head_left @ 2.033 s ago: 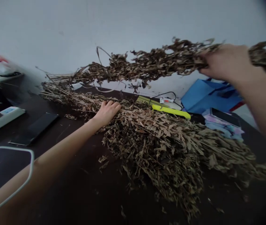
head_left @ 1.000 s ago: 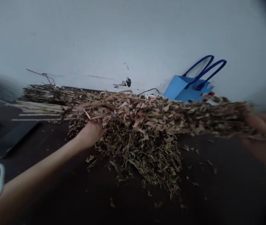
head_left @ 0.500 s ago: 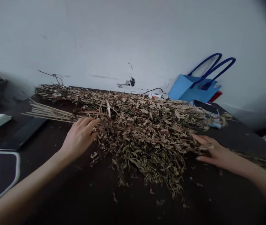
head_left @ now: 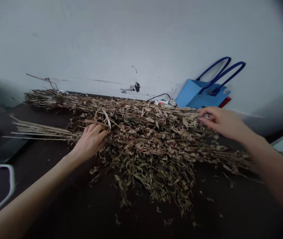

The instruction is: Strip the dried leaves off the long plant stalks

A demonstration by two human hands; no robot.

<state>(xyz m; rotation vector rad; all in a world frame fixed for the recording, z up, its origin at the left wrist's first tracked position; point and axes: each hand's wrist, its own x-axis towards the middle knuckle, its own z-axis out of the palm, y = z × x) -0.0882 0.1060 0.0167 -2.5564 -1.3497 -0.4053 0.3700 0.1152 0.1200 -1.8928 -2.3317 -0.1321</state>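
Observation:
A bundle of dried leafy stalks (head_left: 156, 146) lies across the dark table, its bare stems (head_left: 44, 130) sticking out to the left. My left hand (head_left: 91, 139) is closed over this bundle near the stem end, fingertips sunk among the leaves. Behind it, along the wall, stretches a second dried bundle (head_left: 56, 99). At that one's right end is my right hand (head_left: 222, 121), raised, with thumb and fingers curled close together. Whatever they pinch is too small to make out. A pale strip (head_left: 106, 119) loops up beside my left hand.
A blue bag (head_left: 193, 93) with dark blue handles leans on the wall at the back right. A black cable (head_left: 160, 95) and a white item (head_left: 162, 102) lie near it. On the left are a dark flat object (head_left: 9, 149) and a white-rimmed panel (head_left: 11, 179). Leaf crumbs dot the table.
My right hand has risen from the front bundle's right end to the back bundle's end. Leafy tips now stretch out below it. My left hand stays on the front bundle; the view has shifted slightly.

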